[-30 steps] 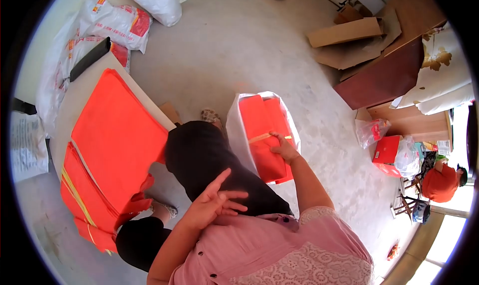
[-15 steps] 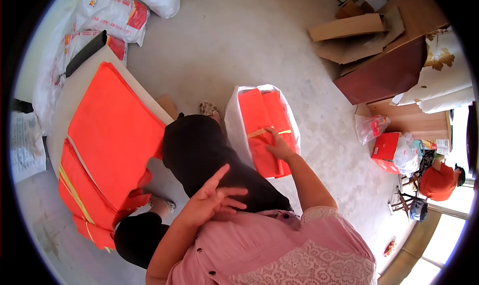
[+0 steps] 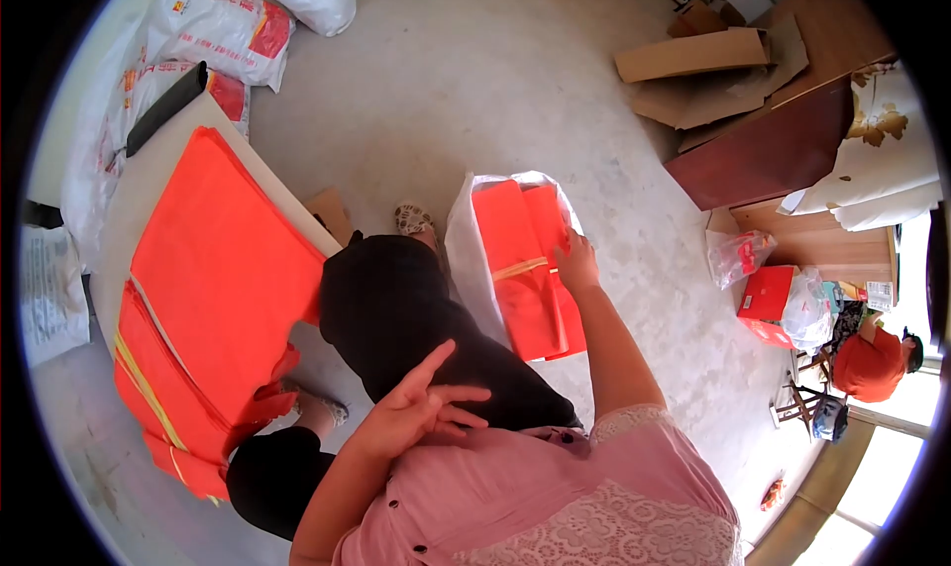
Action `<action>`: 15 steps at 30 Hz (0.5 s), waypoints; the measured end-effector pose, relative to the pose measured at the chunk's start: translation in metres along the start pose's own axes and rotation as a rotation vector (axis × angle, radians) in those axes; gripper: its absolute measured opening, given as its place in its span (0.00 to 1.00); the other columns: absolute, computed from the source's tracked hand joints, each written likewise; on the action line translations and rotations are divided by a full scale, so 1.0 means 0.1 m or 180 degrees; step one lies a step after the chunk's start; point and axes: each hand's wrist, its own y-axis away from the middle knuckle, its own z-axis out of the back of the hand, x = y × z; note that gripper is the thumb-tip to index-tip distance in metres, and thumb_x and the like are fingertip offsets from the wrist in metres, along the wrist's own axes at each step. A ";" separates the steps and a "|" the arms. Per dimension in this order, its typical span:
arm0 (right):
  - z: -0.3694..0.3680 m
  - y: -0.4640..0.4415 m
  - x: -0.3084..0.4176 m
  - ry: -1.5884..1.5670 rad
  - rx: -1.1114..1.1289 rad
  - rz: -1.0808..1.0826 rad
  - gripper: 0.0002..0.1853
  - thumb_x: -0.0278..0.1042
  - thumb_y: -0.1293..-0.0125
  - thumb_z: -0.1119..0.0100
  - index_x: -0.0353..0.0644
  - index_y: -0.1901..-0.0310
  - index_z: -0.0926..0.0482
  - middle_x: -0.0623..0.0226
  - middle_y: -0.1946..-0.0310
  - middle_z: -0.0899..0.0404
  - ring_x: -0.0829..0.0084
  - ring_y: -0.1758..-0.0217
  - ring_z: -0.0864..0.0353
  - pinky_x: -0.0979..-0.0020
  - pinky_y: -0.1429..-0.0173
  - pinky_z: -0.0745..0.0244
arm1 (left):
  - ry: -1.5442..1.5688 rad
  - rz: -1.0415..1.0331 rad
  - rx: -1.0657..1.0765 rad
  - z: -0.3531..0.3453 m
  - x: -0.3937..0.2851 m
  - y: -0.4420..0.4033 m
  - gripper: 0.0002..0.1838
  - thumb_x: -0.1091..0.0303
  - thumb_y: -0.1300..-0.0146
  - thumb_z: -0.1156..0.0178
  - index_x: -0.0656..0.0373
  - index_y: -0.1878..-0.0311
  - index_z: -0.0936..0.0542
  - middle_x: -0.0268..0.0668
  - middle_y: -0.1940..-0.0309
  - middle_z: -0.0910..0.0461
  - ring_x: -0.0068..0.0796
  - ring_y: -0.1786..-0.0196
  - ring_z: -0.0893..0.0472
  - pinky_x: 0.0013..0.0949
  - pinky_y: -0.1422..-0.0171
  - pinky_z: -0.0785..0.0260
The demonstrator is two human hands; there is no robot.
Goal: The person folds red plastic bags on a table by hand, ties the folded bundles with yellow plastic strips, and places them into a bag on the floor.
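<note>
"Where are your hands?"

"My right hand (image 3: 578,266) is at the right edge of the red bundle (image 3: 520,304), mid-frame in its white bag (image 3: 463,254); I can't tell whether those fingers pinch anything. My left hand (image 3: 416,411), just left of lower centre, holds nothing, fingers spread."

"How would the bundle handle?"

"Soft and bendy, I'd judge, like folded cloth; not fragile, fairly weighty as a whole, perhaps slippery between layers. I'd grip it around the middle, near the yellow band (image 3: 517,269), since the unbound ends could flop."
</note>
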 end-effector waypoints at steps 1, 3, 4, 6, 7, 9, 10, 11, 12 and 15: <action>0.00 -0.10 -0.01 -0.0195 0.0109 -0.0155 0.32 0.42 0.27 0.36 0.39 0.26 0.29 0.48 0.39 0.17 0.46 0.36 0.19 0.52 0.30 0.24 | 0.0004 0.0014 0.0009 0.00 -0.01 0.00 0.41 0.57 0.15 0.49 0.43 0.11 0.63 0.55 0.26 0.27 0.48 0.34 0.16 0.39 0.35 0.20; -0.06 -0.28 -0.04 -0.0485 0.0214 -0.0437 0.32 0.45 0.28 0.34 0.38 0.27 0.27 0.48 0.40 0.16 0.47 0.36 0.18 0.53 0.30 0.24 | 0.0012 0.0033 0.0008 0.01 -0.02 0.00 0.42 0.57 0.15 0.49 0.43 0.11 0.63 0.55 0.26 0.27 0.48 0.34 0.16 0.39 0.35 0.20; -0.12 -0.34 -0.08 -0.0575 0.0202 -0.0574 0.32 0.46 0.29 0.33 0.38 0.28 0.25 0.48 0.39 0.16 0.47 0.36 0.18 0.54 0.30 0.23 | 0.0040 0.0019 0.0019 0.01 -0.01 0.00 0.42 0.57 0.15 0.49 0.44 0.11 0.63 0.55 0.26 0.27 0.48 0.34 0.16 0.39 0.35 0.20; -0.16 -0.44 -0.10 -0.0677 0.0212 -0.0704 0.32 0.47 0.30 0.32 0.37 0.30 0.23 0.48 0.40 0.15 0.50 0.37 0.16 0.56 0.31 0.22 | 0.0088 -0.0012 0.0037 0.03 -0.01 0.00 0.42 0.56 0.15 0.49 0.46 0.11 0.63 0.56 0.26 0.27 0.48 0.33 0.16 0.39 0.34 0.21; -0.15 -0.46 -0.08 -0.0687 0.0241 -0.0705 0.32 0.47 0.30 0.31 0.36 0.31 0.22 0.48 0.40 0.14 0.51 0.37 0.15 0.57 0.32 0.22 | 0.0126 -0.0018 0.0068 0.03 -0.01 0.00 0.42 0.56 0.15 0.49 0.46 0.11 0.63 0.57 0.26 0.27 0.49 0.33 0.16 0.40 0.34 0.21; -0.12 -0.50 -0.06 -0.0984 0.0302 -0.0802 0.32 0.46 0.32 0.29 0.33 0.33 0.21 0.49 0.42 0.13 0.55 0.39 0.13 0.60 0.34 0.21 | 0.0204 -0.0036 0.0140 0.02 -0.03 -0.01 0.42 0.56 0.15 0.49 0.48 0.11 0.63 0.58 0.26 0.27 0.50 0.33 0.16 0.40 0.33 0.21; -0.11 -0.51 -0.06 -0.1273 0.0338 -0.0905 0.32 0.46 0.33 0.28 0.32 0.34 0.20 0.50 0.43 0.13 0.57 0.40 0.13 0.61 0.35 0.20 | 0.0208 -0.0025 0.0146 0.02 -0.03 -0.01 0.41 0.57 0.15 0.50 0.46 0.11 0.63 0.59 0.26 0.27 0.52 0.33 0.16 0.43 0.32 0.22; -0.11 -0.53 -0.06 -0.1564 0.0366 -0.1007 0.32 0.46 0.34 0.26 0.30 0.36 0.19 0.50 0.44 0.13 0.59 0.41 0.13 0.62 0.36 0.20 | 0.0206 -0.0016 0.0155 0.04 -0.03 -0.02 0.41 0.59 0.14 0.50 0.45 0.11 0.62 0.60 0.27 0.27 0.54 0.33 0.17 0.46 0.31 0.22; -0.15 -0.54 -0.12 -0.1852 0.0274 -0.1118 0.32 0.45 0.34 0.26 0.30 0.37 0.19 0.51 0.45 0.12 0.60 0.42 0.12 0.63 0.37 0.20 | 0.0208 -0.0004 0.0159 0.04 -0.03 -0.02 0.40 0.60 0.14 0.51 0.44 0.11 0.62 0.61 0.27 0.27 0.56 0.33 0.17 0.50 0.30 0.22; -0.30 -0.54 -0.26 -0.2329 0.0030 -0.1272 0.29 0.43 0.34 0.26 0.29 0.39 0.19 0.53 0.48 0.12 0.61 0.46 0.12 0.63 0.39 0.19 | 0.0194 0.0035 0.0170 0.05 -0.05 -0.01 0.40 0.59 0.14 0.50 0.44 0.11 0.62 0.62 0.27 0.28 0.57 0.33 0.17 0.50 0.29 0.24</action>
